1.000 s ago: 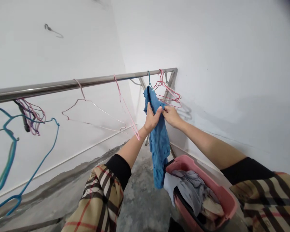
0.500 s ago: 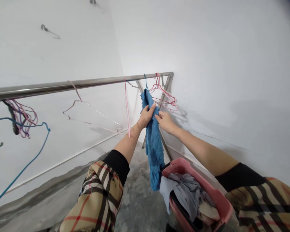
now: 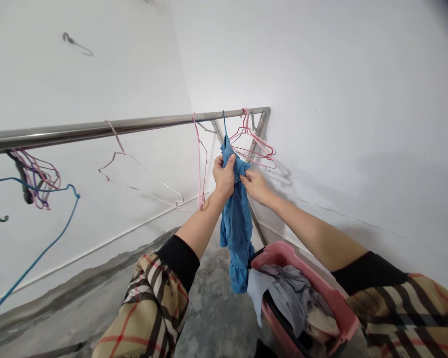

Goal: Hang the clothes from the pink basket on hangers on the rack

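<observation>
A blue ruffled garment point(image 3: 237, 219) hangs from a blue hanger point(image 3: 224, 122) hooked over the metal rail point(image 3: 142, 124). My left hand point(image 3: 224, 175) is closed on the upper part of the garment, thumb uppermost. On its right side, my right hand point(image 3: 256, 186) pinches the garment's edge and holds it out toward the wall. The garment's lower end dangles beside a pink basket point(image 3: 336, 308). Most of the blue hanger is hidden inside the cloth; only its hook and neck show.
Pink and red hangers point(image 3: 261, 149) hang at the rail's far end. A single pink hanger point(image 3: 199, 164) is close to my left forearm, with another wire hanger point(image 3: 114, 154) further left. Blue and purple hangers point(image 3: 41, 184) cluster at far left. Grey clothes point(image 3: 289, 293) fill the basket.
My left hand has shifted slightly left on the garment. The garment's upper right edge is now drawn out further to the right, and the nearby pink hanger has turned a little.
</observation>
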